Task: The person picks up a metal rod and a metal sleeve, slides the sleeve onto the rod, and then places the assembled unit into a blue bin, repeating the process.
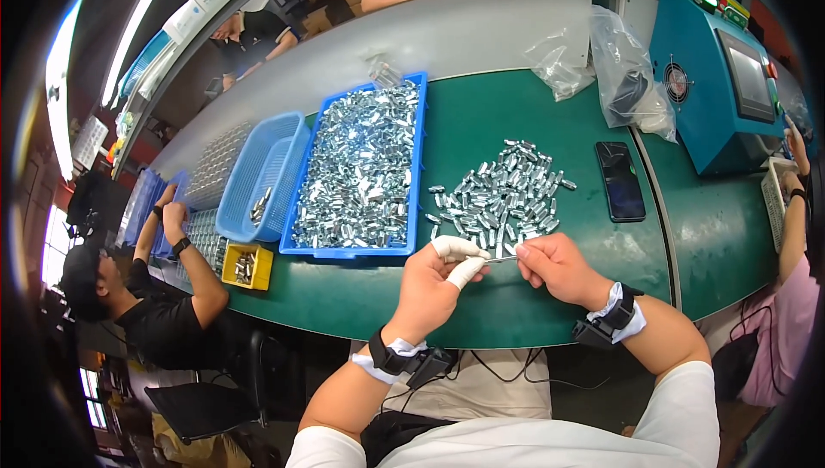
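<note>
While both hands (pixel 494 272) pinch a metal piece (pixel 501 258), green mat (pixel 481 313) lies bare beneath.

The scene is brightly and evenly lit from overhead; a long ceiling light strip (pixel 64 81) blows out to white along the upper left rim. Shadows on the green table (pixel 481 124) are soft and short. Glare sparkles off the heap of small metal parts (pixel 503 193) and the parts in the blue tray (pixel 361 167), and the clear plastic bags (pixel 601 64) shine. Focus is sharp at centre; fisheye bending curves straight edges, and the corners fall into black vignette
</note>
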Action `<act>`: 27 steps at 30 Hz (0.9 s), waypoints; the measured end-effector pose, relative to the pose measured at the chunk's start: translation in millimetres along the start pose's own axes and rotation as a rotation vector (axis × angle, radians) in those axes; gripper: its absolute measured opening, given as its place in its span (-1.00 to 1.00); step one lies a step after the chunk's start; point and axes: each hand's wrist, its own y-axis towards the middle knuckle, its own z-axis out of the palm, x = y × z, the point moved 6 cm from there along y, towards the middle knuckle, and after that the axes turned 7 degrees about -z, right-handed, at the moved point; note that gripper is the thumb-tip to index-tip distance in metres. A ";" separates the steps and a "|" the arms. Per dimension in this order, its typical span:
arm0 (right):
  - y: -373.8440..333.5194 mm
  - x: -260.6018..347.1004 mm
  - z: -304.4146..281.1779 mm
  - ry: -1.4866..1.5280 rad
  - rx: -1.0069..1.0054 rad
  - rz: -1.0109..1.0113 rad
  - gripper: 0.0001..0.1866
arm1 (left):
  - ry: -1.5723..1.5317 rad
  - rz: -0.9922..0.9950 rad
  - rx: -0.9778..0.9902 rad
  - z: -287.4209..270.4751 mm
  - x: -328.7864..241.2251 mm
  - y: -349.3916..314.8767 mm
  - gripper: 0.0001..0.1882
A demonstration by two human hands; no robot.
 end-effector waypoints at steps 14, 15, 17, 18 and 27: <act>-2.2 0.0 1.3 -0.067 0.025 0.038 -0.54 | 0.089 -0.118 0.011 25.7 27.1 8.0 -0.89; -2.8 -2.6 1.4 -0.002 0.040 0.060 -0.54 | 0.125 -0.042 0.008 27.1 24.2 8.0 -0.88; -3.9 -5.5 2.0 0.126 0.072 0.104 -0.53 | 0.180 0.027 0.001 29.5 20.7 6.6 -0.88; -3.8 -4.7 1.5 0.126 0.072 0.108 -0.53 | 0.235 0.099 -0.007 31.4 14.7 5.0 -0.88; 0.4 -2.0 6.9 0.171 0.035 0.079 -0.52 | 0.523 0.357 -0.046 26.0 -16.8 -1.3 -0.83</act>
